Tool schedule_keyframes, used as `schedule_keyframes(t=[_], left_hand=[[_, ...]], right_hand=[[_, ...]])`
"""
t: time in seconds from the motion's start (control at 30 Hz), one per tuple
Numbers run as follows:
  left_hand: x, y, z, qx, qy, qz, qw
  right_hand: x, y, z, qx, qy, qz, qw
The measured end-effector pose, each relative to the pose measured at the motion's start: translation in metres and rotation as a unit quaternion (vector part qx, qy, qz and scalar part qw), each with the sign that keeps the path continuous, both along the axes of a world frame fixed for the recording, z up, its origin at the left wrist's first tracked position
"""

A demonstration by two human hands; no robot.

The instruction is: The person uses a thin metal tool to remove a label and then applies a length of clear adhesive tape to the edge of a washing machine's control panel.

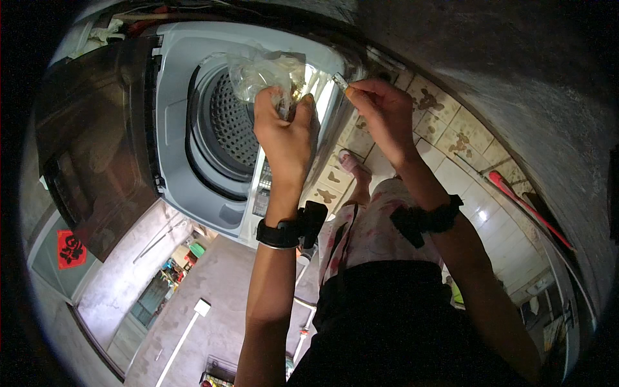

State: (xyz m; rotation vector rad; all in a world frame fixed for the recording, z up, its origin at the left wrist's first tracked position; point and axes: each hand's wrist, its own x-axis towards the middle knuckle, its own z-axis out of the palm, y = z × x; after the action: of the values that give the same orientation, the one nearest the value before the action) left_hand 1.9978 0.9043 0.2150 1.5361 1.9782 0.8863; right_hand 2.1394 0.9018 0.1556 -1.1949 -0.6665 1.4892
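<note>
Left hand: your left hand (282, 138) is closed around a crumpled clear plastic bag (245, 74), fingers and thumb bunching it; what lies inside is too blurred to tell.
Right hand: your right hand (387, 119) pinches a small pale strip (340, 80) between thumb and fingertips, narrow and apart from the bag.
Bag's place: it hangs over the rim of the open washing machine (174, 77), partly covering the mouth of the perforated drum (225, 116).
Bag risk: if your left grip loosens, the thin, slippery film could slide away and tip its contents into the drum, because the opening lies right beneath it.
Strip risk: only the tips of your fingers hold it, near the machine's outer edge; a slight slip could send it down to the tiled floor (445, 122), where the brown pattern would make it hard to spot.
Lid risk: the dark lid (103, 142) stands open to your left; a knock from your forearm could perhaps bring it down toward your left hand.
Strap risk: the black wrist strap (280, 233) on your left arm sits close to the machine's front edge and could catch there if you lean in.
Light: bright glare beside your left thumb washes out detail, so you could misjudge what you are gripping.
</note>
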Motion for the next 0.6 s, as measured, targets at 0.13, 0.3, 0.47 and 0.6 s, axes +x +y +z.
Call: schedule_keyframes(t=[0.13, 0.3, 0.47, 0.6], left_hand=[[-0.002, 0.0, -0.004, 0.008, -0.013, -0.001, 1.0], [0.002, 0.002, -0.007, 0.023, -0.018, 0.006, 1.0], [0.006, 0.004, -0.008, 0.045, -0.01, -0.009, 0.999], [0.007, 0.003, -0.009, 0.048, 0.018, -0.015, 0.999]], right_hand=[[0.001, 0.001, 0.001, -0.016, -0.007, 0.008, 1.0], [0.0, 0.003, 0.005, -0.032, -0.001, 0.023, 0.999], [0.008, 0.013, 0.023, -0.138, 0.074, 0.058, 0.986], [0.014, 0.015, 0.018, -0.187, 0.199, 0.088, 0.958]])
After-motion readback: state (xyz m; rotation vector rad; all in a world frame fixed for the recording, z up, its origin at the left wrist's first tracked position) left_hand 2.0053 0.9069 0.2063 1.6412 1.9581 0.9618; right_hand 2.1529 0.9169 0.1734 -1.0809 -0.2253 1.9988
